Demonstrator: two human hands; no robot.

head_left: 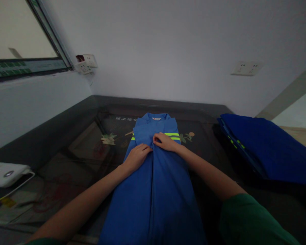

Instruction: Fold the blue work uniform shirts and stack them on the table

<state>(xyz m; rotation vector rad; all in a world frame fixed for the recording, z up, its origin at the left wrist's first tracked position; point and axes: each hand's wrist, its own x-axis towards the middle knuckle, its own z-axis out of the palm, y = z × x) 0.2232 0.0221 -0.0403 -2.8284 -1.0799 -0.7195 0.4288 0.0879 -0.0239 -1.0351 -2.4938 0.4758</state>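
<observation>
A blue work jacket (173,183) with yellow-green stripes lies lengthwise on the dark table, its collar at the far end with a small white label inside. Down its middle runs a seam where two edges meet. My left hand (139,154) rests on the cloth just left of that seam, fingers closed at the edge. Slightly farther up, my right hand (165,141) pinches the fabric at the seam between thumb and forefinger. The two hands are close together, and the fingertips partly hide the cloth they grip.
A dark glossy table (86,177) with printed flowers reaches the wall. On the right sits a pile of folded blue clothing (272,146). A white device (9,173) with a cable lies at the left edge. Sockets (247,68) are on the wall, with a window frame (28,66) at upper left.
</observation>
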